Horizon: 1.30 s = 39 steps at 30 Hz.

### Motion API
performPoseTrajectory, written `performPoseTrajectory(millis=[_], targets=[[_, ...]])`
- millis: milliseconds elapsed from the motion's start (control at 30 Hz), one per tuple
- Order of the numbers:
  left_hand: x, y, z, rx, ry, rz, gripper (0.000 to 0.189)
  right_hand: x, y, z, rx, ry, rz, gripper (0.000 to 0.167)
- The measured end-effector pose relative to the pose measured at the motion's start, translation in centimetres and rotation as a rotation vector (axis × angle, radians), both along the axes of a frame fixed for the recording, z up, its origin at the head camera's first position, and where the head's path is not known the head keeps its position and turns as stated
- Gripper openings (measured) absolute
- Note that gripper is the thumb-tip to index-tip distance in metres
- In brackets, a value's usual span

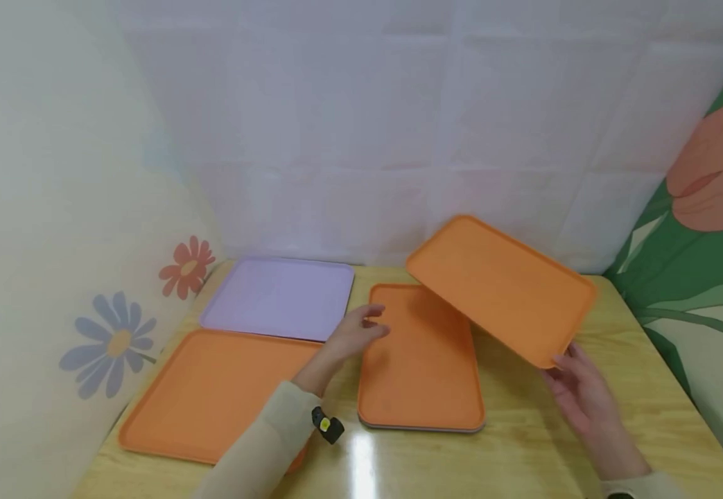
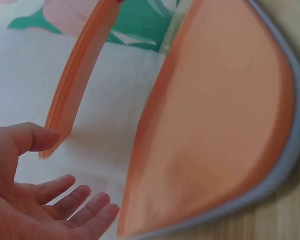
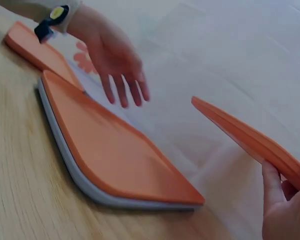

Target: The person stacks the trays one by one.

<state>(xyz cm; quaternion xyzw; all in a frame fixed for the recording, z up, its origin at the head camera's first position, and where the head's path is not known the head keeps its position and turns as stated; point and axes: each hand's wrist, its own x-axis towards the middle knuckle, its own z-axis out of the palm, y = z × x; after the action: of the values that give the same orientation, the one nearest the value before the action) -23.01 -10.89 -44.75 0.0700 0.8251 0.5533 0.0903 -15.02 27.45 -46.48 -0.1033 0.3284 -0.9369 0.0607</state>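
Note:
My right hand [image 1: 582,395] grips an orange tray [image 1: 501,291] by its near right corner, holding it tilted in the air at the right. Below and left of it, another orange tray [image 1: 420,360] tops a stack, with a greyish tray edge [image 3: 92,192] showing underneath. The left hand [image 1: 355,331] hovers beside the stack's left edge, thumb and fingers spread, holding nothing. In the left wrist view its fingers [image 2: 85,200] are apart from the raised tray [image 2: 80,75], though the thumb overlaps that tray's lower end.
A lilac tray [image 1: 280,298] lies at the back left of the wooden table [image 1: 423,464]. In front of it lies an orange tray [image 1: 211,395], partly hidden by the left forearm. A white cloth [image 1: 349,125] hangs behind; flower-patterned walls [image 1: 118,343] stand at both sides.

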Motion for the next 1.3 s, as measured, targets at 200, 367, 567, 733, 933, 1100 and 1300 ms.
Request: performPoseTrajectory(millis=[200,367,567,733,933,1100,1300], targets=[[0.6,2.3,0.1,0.295,0.053,0.055,0.049,0.3,-2.8,0.8,-0.023,-0.054,-0.048,0.046],[0.8,4.0,0.3,0.602,0.027,0.091,0.05,0.4,-4.8,1.2,0.004,-0.06,-0.066,0.045],[0.8,5.6,0.5,0.771,-0.024,0.199,0.057,0.1,-7.0,1.2,0.041,-0.036,-0.08,0.047],[0.8,6.4,0.6,0.842,-0.056,0.268,0.068,-0.2,-8.4,1.1,0.045,-0.066,-0.105,0.045],[1.1,7.0,0.7,0.868,-0.037,0.3,0.083,-0.4,-9.7,0.8,0.038,-0.072,-0.117,0.044],[1.3,7.2,0.6,0.836,-0.035,0.318,0.091,-0.1,-10.6,0.5,0.062,-0.082,-0.112,0.046],[1.0,6.9,0.4,0.808,-0.035,0.363,0.092,0.1,-11.5,0.2,0.153,-0.081,-0.117,0.056]])
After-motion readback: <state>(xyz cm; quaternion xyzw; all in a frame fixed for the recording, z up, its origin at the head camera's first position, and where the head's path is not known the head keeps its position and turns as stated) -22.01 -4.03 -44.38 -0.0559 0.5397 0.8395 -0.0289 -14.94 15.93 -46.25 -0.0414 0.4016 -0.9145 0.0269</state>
